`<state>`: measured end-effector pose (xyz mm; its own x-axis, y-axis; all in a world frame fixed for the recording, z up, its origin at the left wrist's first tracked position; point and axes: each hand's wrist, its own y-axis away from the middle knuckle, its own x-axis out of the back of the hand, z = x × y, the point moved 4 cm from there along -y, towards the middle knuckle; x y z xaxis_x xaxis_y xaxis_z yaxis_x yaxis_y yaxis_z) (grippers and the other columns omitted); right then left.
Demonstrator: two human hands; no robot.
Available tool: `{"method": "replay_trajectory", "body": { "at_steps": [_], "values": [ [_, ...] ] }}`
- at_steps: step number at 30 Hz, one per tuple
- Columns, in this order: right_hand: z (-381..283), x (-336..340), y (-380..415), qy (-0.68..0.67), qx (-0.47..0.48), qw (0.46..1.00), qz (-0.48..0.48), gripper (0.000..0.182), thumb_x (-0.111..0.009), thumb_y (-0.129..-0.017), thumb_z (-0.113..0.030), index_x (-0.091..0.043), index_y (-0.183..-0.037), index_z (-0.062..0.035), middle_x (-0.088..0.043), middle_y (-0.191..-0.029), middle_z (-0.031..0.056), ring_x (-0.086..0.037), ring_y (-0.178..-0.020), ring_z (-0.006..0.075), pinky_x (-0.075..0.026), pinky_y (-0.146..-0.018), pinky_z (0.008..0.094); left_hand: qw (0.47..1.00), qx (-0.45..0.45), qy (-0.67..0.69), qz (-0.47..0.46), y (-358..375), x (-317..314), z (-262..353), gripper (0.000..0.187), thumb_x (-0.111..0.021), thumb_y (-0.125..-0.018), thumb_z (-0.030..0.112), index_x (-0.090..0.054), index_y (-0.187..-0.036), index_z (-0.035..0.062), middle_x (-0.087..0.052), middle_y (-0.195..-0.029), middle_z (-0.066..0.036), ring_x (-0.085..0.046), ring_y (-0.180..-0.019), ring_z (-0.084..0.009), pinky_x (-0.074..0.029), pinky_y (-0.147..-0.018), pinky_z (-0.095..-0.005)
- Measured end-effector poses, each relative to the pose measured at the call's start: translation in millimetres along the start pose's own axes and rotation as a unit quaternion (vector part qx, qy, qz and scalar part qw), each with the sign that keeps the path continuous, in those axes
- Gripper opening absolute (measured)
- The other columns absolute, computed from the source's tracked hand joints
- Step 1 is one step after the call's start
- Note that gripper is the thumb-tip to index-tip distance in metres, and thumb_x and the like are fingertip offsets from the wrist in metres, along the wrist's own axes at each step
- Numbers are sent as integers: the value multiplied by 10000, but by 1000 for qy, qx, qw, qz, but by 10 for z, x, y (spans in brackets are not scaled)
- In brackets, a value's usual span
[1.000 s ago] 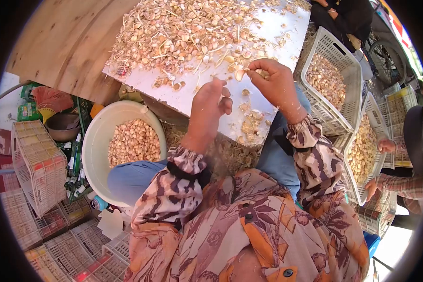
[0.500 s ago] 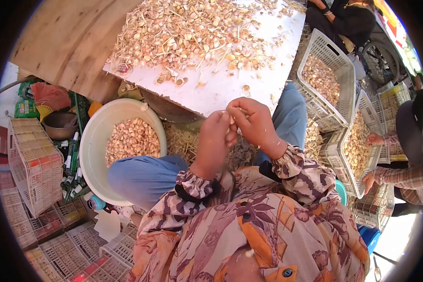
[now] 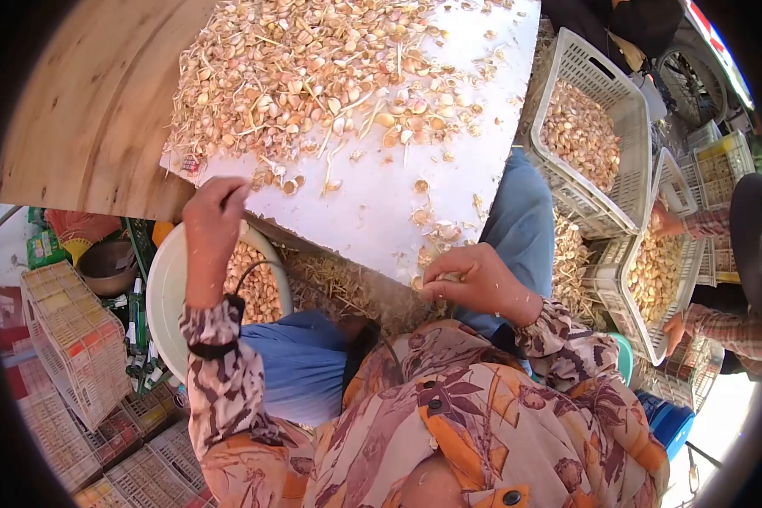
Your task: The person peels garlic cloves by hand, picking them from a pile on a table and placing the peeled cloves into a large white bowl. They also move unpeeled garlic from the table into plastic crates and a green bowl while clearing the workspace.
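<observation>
Loose garlic cloves with dry stems (image 3: 288, 76) lie in a wide pile on a white board (image 3: 364, 229). My left hand (image 3: 216, 229) is over the near left edge of the board, above a pale round basin (image 3: 171, 296) of cloves (image 3: 252, 284). Its thumb and fingertips are bent towards each other, and whatever may be between them is too small to name. By the board's near right edge, my right hand (image 3: 480, 279) is closed, with a pale bit that looks like garlic at its fingers.
Plastic crates of garlic (image 3: 580, 135) (image 3: 652, 279) stand at the right, beside a co-worker's hands (image 3: 674, 330). Stacked crates (image 3: 80, 339), green bottles (image 3: 137, 322) and a dark bowl (image 3: 108, 267) are at the left. A wooden board (image 3: 85, 102) lies behind.
My hands were together in front of the board and have moved apart. The left went left over the basin; the right moved lower, towards me. The view has shifted slightly.
</observation>
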<state>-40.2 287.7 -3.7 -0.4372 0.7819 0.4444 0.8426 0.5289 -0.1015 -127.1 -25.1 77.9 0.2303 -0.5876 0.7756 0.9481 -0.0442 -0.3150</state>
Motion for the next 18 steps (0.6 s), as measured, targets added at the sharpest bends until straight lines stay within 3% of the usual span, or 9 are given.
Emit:
{"method": "replay_trajectory", "body": {
  "at_steps": [2,3,5,8,9,14,16,17,18],
  "values": [
    [27,120,21,-294,-215,930,53,162,-668,-841,-179,-641,-820,-20,-601,-674,36,-523,-553,86,-369,-452,218,990,-17,107,-86,-492,-739,545,96,-608,-806,63,-628,-866,-10,-628,-766,-125,-601,-680,-203,-463,-641,-292],
    [76,167,50,-294,-215,929,59,162,-668,-841,-179,-641,-820,-20,-601,-674,36,-523,-553,86,-369,-452,218,985,-114,96,-88,-709,-1071,794,98,-592,-806,63,-628,-872,0,-644,-809,-134,-616,-704,-255,-477,-659,-319],
    [254,265,181,-541,-249,792,136,174,-582,-901,-186,-589,-844,-22,-587,-764,57,-506,-556,83,-356,-403,191,962,-231,106,-96,-1029,-1685,1133,122,-566,-787,71,-633,-872,17,-633,-837,-149,-612,-781,-300,-485,-691,-381],
    [343,415,314,-578,-224,752,225,180,-511,-917,-195,-559,-861,-31,-555,-743,37,-472,-582,67,-313,-417,171,941,-306,-12,-143,-1310,-2449,1217,132,-530,-792,79,-619,-877,29,-616,-890,-147,-594,-840,-310,-479,-734,-392],
    [362,459,362,-571,-222,755,232,173,-505,-921,-202,-547,-870,-42,-543,-775,29,-477,-585,57,-303,-404,164,923,-329,-106,-170,-1330,-2595,1234,141,-508,-805,88,-606,-895,40,-606,-935,-138,-579,-874,-313,-471,-766,-387],
    [442,655,310,-542,-219,766,267,155,-548,-895,-188,-574,-877,-36,-528,-716,4,-462,-550,48,-292,-389,171,928,-316,-101,-171,-1376,-2466,1124,135,-512,-801,78,-590,-905,40,-597,-933,-131,-586,-847,-267,-475,-747,-359],
    [482,914,110,-388,-242,839,295,173,-572,-878,-180,-618,-910,-16,-542,-687,-2,-472,-535,51,-313,-397,187,969,-120,55,-209,-1339,-2093,1086,111,-549,-829,74,-600,-925,52,-602,-871,-94,-576,-754,-180,-473,-705,-311],
    [475,1096,-39,-276,-253,875,307,193,-580,-873,-177,-640,-931,-3,-554,-677,-1,-488,-534,59,-343,-408,199,969,-120,53,-208,-1232,-1919,1100,111,-549,-829,74,-600,-925,52,-602,-871,-94,-576,-754,-180,-473,-705,-311],
    [533,1257,-234,-137,-210,919,304,197,-582,-865,-182,-653,-954,-20,-588,-696,27,-538,-573,108,-400,-465,244,942,-38,264,-204,-1077,-1731,1087,100,-559,-841,73,-603,-930,65,-595,-849,-74,-556,-715,-148,-463,-682,-281]
  ]
}}
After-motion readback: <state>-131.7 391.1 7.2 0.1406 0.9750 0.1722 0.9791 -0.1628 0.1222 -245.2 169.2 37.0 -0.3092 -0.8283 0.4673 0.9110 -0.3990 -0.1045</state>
